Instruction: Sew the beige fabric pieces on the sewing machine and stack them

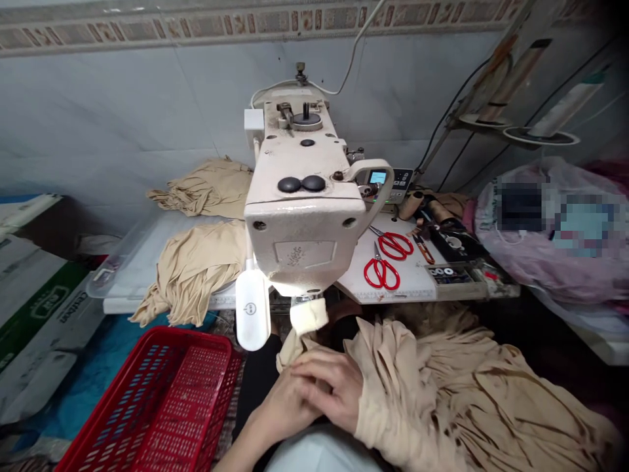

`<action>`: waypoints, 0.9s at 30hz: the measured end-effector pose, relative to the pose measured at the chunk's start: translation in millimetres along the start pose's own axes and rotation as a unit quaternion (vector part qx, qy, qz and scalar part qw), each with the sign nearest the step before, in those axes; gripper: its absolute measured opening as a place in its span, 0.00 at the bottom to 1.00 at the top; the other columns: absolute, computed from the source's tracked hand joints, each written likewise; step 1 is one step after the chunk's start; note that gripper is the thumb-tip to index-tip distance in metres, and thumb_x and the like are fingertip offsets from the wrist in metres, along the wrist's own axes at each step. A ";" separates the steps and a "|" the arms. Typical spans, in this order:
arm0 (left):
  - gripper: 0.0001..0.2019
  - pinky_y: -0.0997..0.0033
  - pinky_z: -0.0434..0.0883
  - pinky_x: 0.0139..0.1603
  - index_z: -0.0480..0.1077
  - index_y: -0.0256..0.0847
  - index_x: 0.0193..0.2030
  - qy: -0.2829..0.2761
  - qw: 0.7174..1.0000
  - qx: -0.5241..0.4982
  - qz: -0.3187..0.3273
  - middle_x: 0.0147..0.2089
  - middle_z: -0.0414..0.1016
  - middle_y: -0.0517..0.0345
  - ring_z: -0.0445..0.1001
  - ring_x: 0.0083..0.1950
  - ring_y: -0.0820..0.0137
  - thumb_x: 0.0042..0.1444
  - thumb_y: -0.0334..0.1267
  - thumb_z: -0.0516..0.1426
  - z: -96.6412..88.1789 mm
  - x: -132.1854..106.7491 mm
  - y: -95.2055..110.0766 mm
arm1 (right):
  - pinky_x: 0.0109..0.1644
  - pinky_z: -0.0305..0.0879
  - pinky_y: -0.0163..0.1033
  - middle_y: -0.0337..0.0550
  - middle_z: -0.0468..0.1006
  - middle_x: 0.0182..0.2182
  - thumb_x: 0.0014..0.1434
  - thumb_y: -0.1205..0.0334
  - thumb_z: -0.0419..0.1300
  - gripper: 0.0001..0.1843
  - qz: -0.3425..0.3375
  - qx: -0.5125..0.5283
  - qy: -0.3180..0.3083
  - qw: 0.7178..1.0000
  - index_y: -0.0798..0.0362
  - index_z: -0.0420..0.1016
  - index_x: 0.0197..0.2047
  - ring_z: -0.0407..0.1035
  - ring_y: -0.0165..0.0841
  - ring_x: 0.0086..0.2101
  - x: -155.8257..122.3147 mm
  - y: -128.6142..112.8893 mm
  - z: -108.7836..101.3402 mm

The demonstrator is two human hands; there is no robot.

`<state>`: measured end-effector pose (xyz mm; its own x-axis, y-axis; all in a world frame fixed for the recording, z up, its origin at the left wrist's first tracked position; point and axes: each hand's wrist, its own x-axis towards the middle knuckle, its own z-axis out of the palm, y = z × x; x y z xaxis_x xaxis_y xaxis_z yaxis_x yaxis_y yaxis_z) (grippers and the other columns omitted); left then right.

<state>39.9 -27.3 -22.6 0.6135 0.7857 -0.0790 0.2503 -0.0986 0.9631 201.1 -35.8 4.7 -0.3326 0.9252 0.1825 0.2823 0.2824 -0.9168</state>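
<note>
Low in the middle of the view, my two hands meet just in front of a worn cream sewing machine. My left hand comes in from the lower left with its fingers curled. Over it lies my right hand, fingers bent and pressed together. Both grip an end of beige fabric that runs up toward the machine's needle end. A big heap of the same beige fabric covers my right forearm and lap.
A red plastic basket stands at the lower left. More beige pieces lie on the white table left of the machine. Two red scissors, a small parts tray, thread cones and a plastic bag sit to the right. Cardboard boxes stand far left.
</note>
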 end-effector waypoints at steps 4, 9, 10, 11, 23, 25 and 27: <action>0.16 0.71 0.64 0.30 0.77 0.36 0.33 -0.046 0.993 -0.070 -0.078 0.28 0.70 0.58 0.67 0.30 0.69 0.56 0.50 0.66 -26.0 -5.2 -0.5 | 0.33 0.64 0.42 0.42 0.76 0.21 0.69 0.48 0.56 0.24 0.120 -0.106 -0.024 0.987 0.51 0.83 0.28 0.70 0.37 0.26 -3.6 26.8 -10.2; 0.18 0.77 0.59 0.28 0.73 0.35 0.33 -0.046 0.987 -0.084 -0.132 0.27 0.64 0.62 0.61 0.28 0.74 0.59 0.51 0.64 -73.3 -10.6 -5.5 | 0.26 0.54 0.36 0.36 0.68 0.17 0.59 0.44 0.66 0.22 0.164 -0.041 0.023 0.985 0.54 0.79 0.23 0.61 0.30 0.22 -0.3 38.9 -34.6; 0.18 0.77 0.59 0.29 0.73 0.35 0.33 -0.050 0.985 -0.089 -0.137 0.27 0.65 0.63 0.61 0.29 0.74 0.59 0.51 0.64 -79.9 -10.8 -5.9 | 0.26 0.54 0.36 0.36 0.67 0.17 0.59 0.44 0.66 0.22 0.163 -0.019 0.042 0.986 0.54 0.78 0.24 0.60 0.30 0.22 1.9 35.8 -41.0; 0.17 0.76 0.61 0.30 0.73 0.35 0.34 -0.047 0.985 -0.090 -0.138 0.28 0.66 0.62 0.63 0.29 0.74 0.60 0.50 0.64 -85.1 -10.8 -6.4 | 0.25 0.53 0.37 0.36 0.66 0.17 0.59 0.44 0.66 0.23 0.157 0.002 0.057 0.986 0.54 0.77 0.23 0.58 0.29 0.21 4.4 31.5 -48.5; 0.16 0.70 0.66 0.38 0.75 0.36 0.29 -0.111 0.988 -0.102 -0.027 0.33 0.73 0.54 0.70 0.36 0.67 0.54 0.49 0.68 -93.2 -8.8 30.0 | 0.38 0.65 0.43 0.47 0.76 0.29 0.59 0.43 0.64 0.22 0.098 -0.211 0.134 0.963 0.53 0.81 0.28 0.70 0.39 0.31 43.5 53.3 -121.7; 0.17 0.72 0.64 0.35 0.74 0.36 0.29 -0.104 0.991 -0.083 -0.033 0.30 0.70 0.57 0.67 0.32 0.70 0.58 0.49 0.65 -84.2 -1.3 39.9 | 0.42 0.68 0.43 0.50 0.79 0.36 0.63 0.43 0.60 0.22 0.063 -0.166 0.012 0.984 0.53 0.83 0.32 0.73 0.39 0.36 40.3 48.0 -92.1; 0.17 0.74 0.63 0.33 0.75 0.35 0.30 -0.093 0.995 -0.037 -0.025 0.29 0.70 0.58 0.66 0.32 0.71 0.61 0.49 0.62 -74.2 6.9 45.9 | 0.35 0.66 0.37 0.44 0.80 0.32 0.69 0.43 0.54 0.24 0.067 -0.057 -0.127 0.988 0.52 0.84 0.41 0.72 0.34 0.30 34.4 36.2 -60.1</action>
<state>0.1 18.9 40.1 0.7318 0.6607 -0.1673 0.2328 -0.0117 0.9724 253.9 21.4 -0.9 -0.4963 0.8669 -0.0468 0.4341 0.2011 -0.8781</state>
